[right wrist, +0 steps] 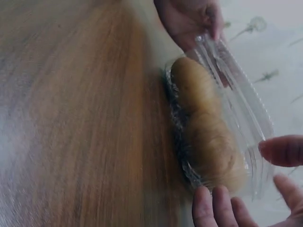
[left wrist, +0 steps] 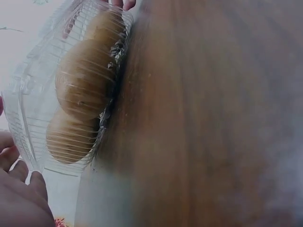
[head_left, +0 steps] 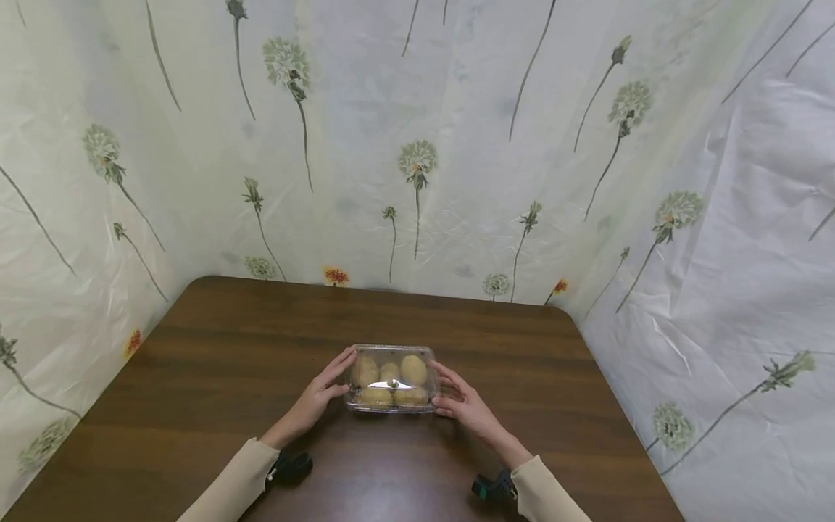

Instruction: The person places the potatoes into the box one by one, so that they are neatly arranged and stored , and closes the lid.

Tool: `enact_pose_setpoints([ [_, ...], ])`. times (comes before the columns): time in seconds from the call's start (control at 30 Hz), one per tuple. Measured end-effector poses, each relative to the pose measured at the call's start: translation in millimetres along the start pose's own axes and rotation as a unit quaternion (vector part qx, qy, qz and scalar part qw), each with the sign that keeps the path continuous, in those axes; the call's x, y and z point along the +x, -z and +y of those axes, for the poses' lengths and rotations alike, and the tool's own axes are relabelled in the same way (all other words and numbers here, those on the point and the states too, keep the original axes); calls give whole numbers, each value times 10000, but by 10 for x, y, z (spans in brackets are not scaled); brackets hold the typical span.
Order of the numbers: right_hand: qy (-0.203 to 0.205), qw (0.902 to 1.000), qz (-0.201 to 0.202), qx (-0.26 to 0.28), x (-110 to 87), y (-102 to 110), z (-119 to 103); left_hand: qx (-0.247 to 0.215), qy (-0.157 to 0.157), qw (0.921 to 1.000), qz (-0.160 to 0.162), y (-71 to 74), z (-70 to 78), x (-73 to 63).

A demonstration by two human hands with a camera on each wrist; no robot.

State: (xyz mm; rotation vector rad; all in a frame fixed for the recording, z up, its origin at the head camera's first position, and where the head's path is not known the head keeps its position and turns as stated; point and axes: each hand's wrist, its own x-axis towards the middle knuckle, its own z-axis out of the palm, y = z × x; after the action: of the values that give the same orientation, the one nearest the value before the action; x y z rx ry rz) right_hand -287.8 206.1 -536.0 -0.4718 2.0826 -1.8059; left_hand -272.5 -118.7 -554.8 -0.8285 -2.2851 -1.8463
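A clear plastic clamshell container (head_left: 390,408), its lid down, lies near the middle of the brown table. Several tan potatoes (head_left: 414,370) show through it. My left hand (head_left: 320,394) holds the container's left end, fingers along its side. At the opposite end my right hand (head_left: 468,407) grips it; the right wrist view shows the thumb (right wrist: 283,150) by the lid and fingertips (right wrist: 202,201) low at the base. In the left wrist view the ribbed container wall (left wrist: 28,127) stands beside the left fingers (left wrist: 39,182), with its base close against the tabletop.
The wooden table (head_left: 261,326) has rounded far corners. Pale curtains (head_left: 457,181) printed with dandelions hang behind it and along both sides. Black wrist devices (head_left: 290,467) sit at both beige sleeves (head_left: 231,482).
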Motion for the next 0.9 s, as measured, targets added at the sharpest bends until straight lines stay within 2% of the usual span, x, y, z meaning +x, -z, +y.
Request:
enact_pose_setpoints([
  [0.1,-18,9998,184,102,-3,-30,-4,57,243,9997,51,-3,6,-34],
  [0.27,-453,9977,505,3,2,-90,9,192,1188,9921,353,-41,68,-98],
  [0.37,-825,9949,559,-163,-11,-135,13,176,1721,9843,344,-85,130,-125],
  [0.43,-915,9940,558,-239,-24,-163,0,-71,1980,9800,165,-113,170,-129],
  [0.5,-930,9935,569,-311,-32,-183,-22,-646,2181,9738,-3,-138,204,-118],
  [0.57,-898,9937,599,-291,-35,-196,-48,-1246,2280,9656,-61,-160,227,-93],
  [0.67,-845,9943,600,-251,-29,-201,-73,-1671,2305,9586,47,-186,231,-56],
  [0.9,-734,9959,536,39,-43,-243,-51,-1468,2324,9610,316,-224,208,-81],
])
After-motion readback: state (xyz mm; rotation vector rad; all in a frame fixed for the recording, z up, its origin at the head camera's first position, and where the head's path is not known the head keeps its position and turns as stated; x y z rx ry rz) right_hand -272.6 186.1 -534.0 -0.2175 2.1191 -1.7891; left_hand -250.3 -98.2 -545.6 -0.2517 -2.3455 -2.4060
